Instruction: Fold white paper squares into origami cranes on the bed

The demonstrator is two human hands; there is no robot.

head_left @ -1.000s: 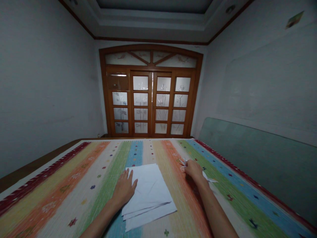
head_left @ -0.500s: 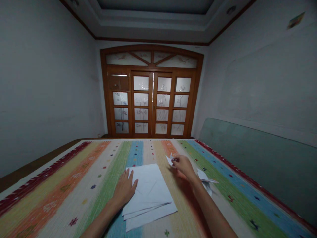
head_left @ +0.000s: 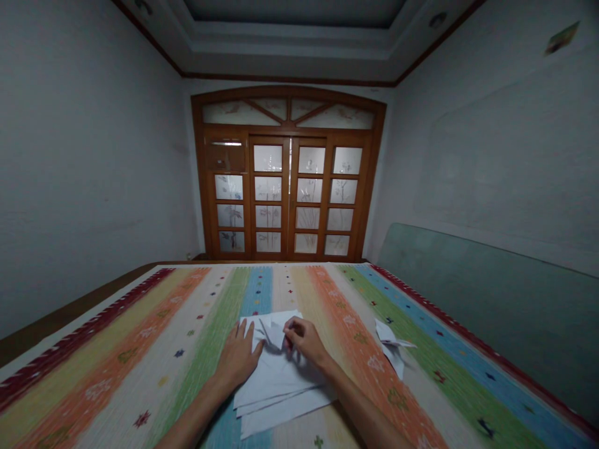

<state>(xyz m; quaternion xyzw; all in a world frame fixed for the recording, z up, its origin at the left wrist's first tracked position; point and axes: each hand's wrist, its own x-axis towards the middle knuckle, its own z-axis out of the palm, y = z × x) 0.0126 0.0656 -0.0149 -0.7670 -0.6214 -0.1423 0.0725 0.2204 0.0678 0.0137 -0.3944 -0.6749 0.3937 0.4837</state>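
A stack of white paper sheets (head_left: 276,380) lies slightly fanned at its near edge on the striped tablecloth. My left hand (head_left: 239,355) rests flat on the stack's left side, fingers spread. Above the stack's far right part, my right hand (head_left: 302,340) is closed in a pinch on a small white piece of paper (head_left: 276,329), which is raised over the top sheet and casts a shadow there. Exactly how the fingertips grip it is partly hidden. Off to the right, crumpled or torn white paper scraps (head_left: 392,346) lie on the cloth.
The striped tablecloth (head_left: 178,380) covers a long table with a brown wooden edge (head_left: 84,299) at left. A pale green panel (head_left: 468,280) stands along the right side. Wooden doors with glass panes (head_left: 290,187) are at the far end.
My right hand has moved left from beside the stack to over it, bringing the small piece of paper along. My left hand has stayed on the stack.
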